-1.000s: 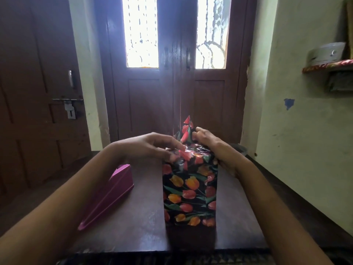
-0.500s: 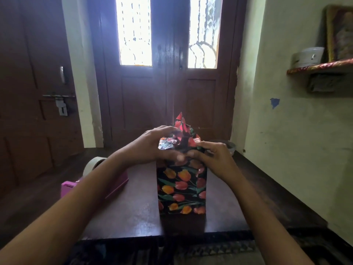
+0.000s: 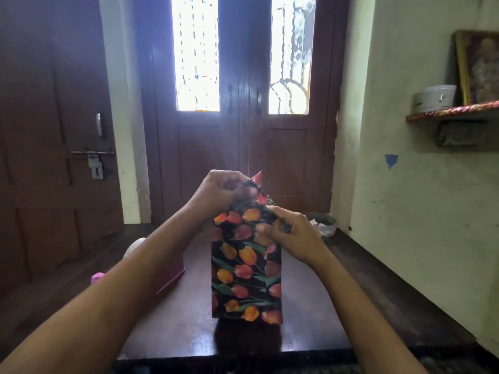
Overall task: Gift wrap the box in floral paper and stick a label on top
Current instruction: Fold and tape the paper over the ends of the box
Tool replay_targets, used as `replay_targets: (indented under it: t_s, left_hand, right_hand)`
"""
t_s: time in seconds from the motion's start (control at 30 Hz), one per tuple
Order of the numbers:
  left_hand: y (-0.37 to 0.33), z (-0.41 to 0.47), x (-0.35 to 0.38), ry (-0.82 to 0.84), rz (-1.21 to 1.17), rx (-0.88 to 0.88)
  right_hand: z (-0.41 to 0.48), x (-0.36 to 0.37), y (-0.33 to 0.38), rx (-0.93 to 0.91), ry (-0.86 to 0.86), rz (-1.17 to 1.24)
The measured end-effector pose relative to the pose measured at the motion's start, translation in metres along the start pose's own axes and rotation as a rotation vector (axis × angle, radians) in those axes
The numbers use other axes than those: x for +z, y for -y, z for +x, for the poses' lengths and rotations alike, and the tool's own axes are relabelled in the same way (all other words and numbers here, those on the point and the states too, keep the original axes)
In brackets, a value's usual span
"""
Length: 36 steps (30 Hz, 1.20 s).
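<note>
The box (image 3: 246, 276) stands upright on the dark wooden table (image 3: 310, 306), covered in black paper with red and orange tulips. At its top, a pointed flap of paper (image 3: 258, 177) sticks up. My left hand (image 3: 221, 188) pinches that flap from the left, fingers curled. My right hand (image 3: 290, 233) grips the folded paper at the box's upper right corner. No label is in view.
A pink tape dispenser (image 3: 172, 273) with a roll of tape (image 3: 135, 247) sits left of the box, mostly behind my left forearm. A dark bowl with white scraps (image 3: 324, 222) is at the table's far right. Wooden doors stand behind; a wall shelf (image 3: 453, 114) hangs right.
My left hand rose from the box's top edge to the upright paper flap. My right hand shifted slightly right onto the upper right corner. The camera tilted a little.
</note>
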<state>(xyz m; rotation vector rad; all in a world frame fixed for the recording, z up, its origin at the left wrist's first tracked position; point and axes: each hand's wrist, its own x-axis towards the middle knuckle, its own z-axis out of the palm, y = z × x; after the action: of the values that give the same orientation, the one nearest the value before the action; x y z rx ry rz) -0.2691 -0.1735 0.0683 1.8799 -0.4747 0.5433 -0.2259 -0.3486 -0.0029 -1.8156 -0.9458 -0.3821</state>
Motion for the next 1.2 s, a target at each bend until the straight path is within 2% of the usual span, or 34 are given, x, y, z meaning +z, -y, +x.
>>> replay_targets:
  t_s: [0.1,0.23,0.37,0.57,0.7,0.87,1.07,1.2]
  left_hand:
    - [0.004,0.001,0.002,-0.055,-0.063,-0.018]
    - [0.005,0.001,0.003,-0.054,-0.131,-0.088]
    - [0.009,-0.003,0.007,-0.010,-0.266,-0.121]
    - [0.012,-0.007,0.000,0.010,-0.258,-0.107]
    - [0.015,-0.006,-0.015,-0.111,0.028,-0.030]
    - [0.032,-0.020,-0.030,0.251,0.151,-0.203]
    - [0.039,-0.018,-0.034,0.265,0.209,-0.155]
    - [0.038,-0.016,-0.035,0.276,0.211,-0.148]
  right_hand:
    - [0.000,0.005,-0.002,-0.029,-0.053,-0.023]
    - [0.001,0.002,-0.001,-0.014,0.019,-0.037]
    - [0.006,-0.007,0.012,0.085,0.080,0.156]
    - [0.019,0.004,0.024,0.076,-0.173,0.182]
    - [0.020,0.010,0.023,0.137,-0.297,0.238]
    - [0.020,0.011,0.025,0.223,-0.372,0.292]
    - [0.028,0.016,0.028,0.290,-0.472,0.202]
    - [0.032,0.008,0.040,0.296,-0.324,0.222]
